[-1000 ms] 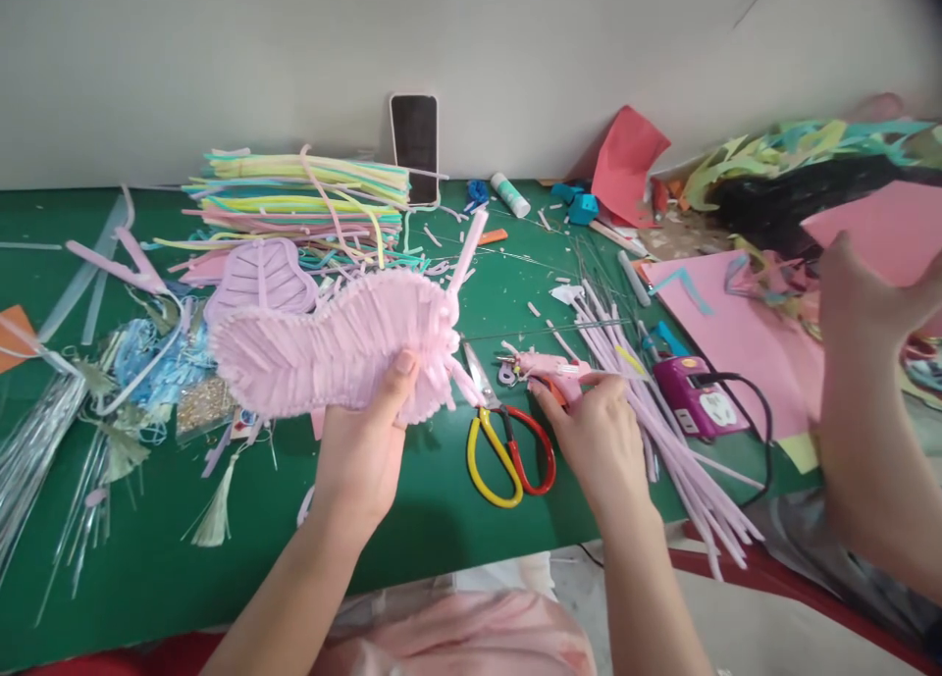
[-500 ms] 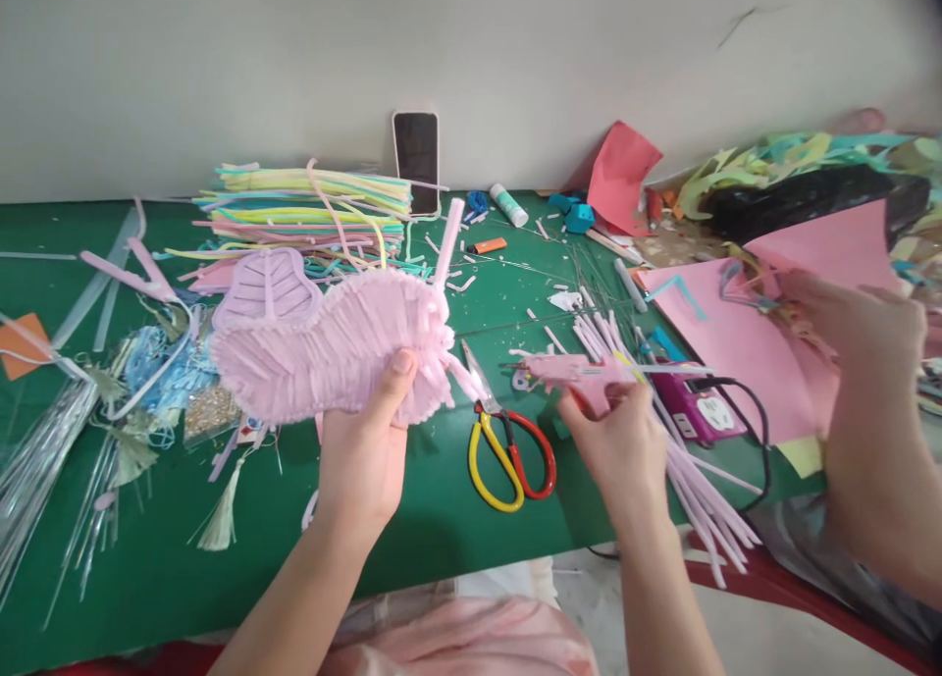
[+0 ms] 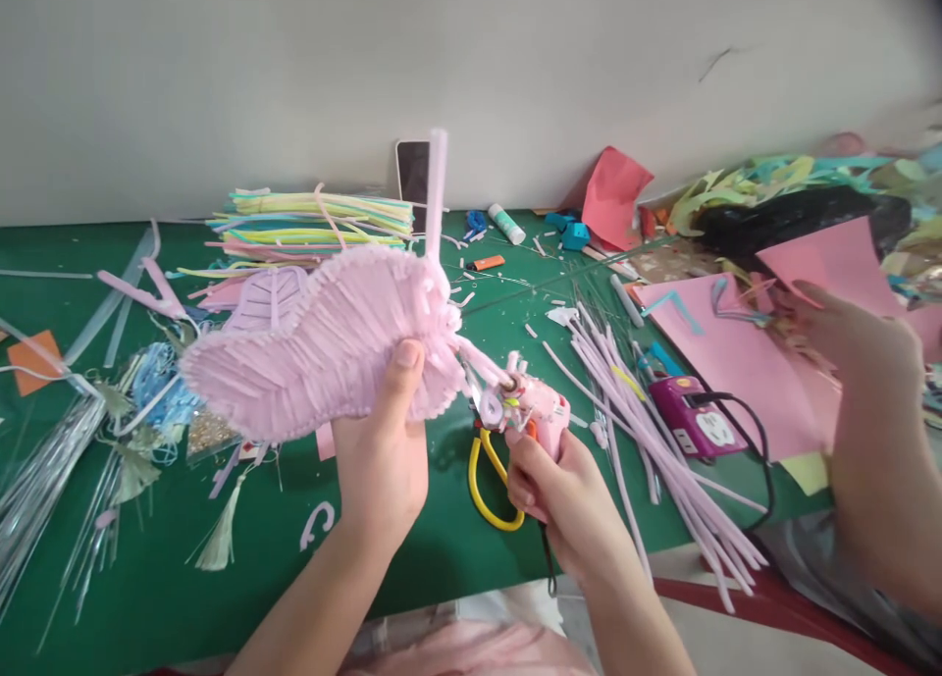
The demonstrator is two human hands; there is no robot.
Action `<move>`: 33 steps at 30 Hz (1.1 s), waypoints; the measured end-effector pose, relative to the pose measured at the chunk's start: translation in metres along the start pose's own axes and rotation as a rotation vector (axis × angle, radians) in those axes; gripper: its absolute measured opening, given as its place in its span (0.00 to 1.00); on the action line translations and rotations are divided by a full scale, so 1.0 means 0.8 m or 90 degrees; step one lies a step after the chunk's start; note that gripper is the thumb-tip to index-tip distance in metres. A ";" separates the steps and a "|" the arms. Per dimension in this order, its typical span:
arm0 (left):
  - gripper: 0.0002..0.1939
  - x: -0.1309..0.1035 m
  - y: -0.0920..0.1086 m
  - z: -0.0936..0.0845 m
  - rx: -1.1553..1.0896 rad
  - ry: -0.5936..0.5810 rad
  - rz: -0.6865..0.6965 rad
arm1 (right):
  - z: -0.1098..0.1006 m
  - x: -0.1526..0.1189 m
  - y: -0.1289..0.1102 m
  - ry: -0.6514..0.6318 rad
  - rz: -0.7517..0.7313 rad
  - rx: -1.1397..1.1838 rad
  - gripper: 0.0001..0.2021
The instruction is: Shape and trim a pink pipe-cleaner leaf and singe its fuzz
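My left hand [image 3: 383, 450] grips a lilac wing-shaped piece made of pipe cleaners [image 3: 309, 347], thumb on its face near the right end. One pipe-cleaner stem stands up from that end and another sticks out lower right. In my right hand [image 3: 551, 485] is a pink hot glue gun [image 3: 541, 411], held by its handle, its nozzle at the tip of the lower stem; whether they touch I cannot tell. Scissors [image 3: 490, 490] with a yellow handle lie beneath, partly hidden by the gun and hand. Behind the wing lies a leaf-shaped lilac piece [image 3: 269, 293], partly covered.
Bundled coloured pipe cleaners [image 3: 316, 215] lie at the back, before a phone [image 3: 412, 171] against the wall. Loose lilac pipe cleaners [image 3: 662, 470] and a purple power strip [image 3: 688, 426] are at right. A co-worker's hand [image 3: 858, 333] hovers over pink paper [image 3: 772, 391].
The glue gun has swung left, turning its nozzle to the wing's lower stem and covering part of the scissors. My left hand has brought the wing slightly closer and tilted it.
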State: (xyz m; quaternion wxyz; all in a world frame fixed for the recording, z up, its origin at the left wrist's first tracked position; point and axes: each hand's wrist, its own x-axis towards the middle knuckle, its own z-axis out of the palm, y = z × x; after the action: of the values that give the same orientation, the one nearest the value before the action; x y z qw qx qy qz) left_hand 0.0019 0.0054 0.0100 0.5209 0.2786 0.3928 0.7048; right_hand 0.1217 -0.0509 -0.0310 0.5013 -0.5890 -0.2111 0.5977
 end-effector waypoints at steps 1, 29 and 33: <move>0.23 0.000 -0.001 -0.001 -0.001 -0.003 0.001 | 0.002 0.001 0.000 -0.003 -0.001 0.001 0.18; 0.19 -0.003 -0.011 -0.005 0.018 -0.011 0.008 | 0.023 -0.006 -0.006 -0.051 0.036 0.035 0.14; 0.17 -0.002 -0.010 -0.005 0.024 0.000 0.003 | 0.023 -0.007 -0.006 -0.055 0.031 0.034 0.14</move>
State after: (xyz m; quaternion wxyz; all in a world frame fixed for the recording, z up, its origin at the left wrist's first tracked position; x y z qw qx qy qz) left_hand 0.0035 0.0040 0.0010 0.5137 0.2893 0.4054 0.6986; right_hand 0.1052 -0.0473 -0.0200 0.4924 -0.5537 -0.2021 0.6404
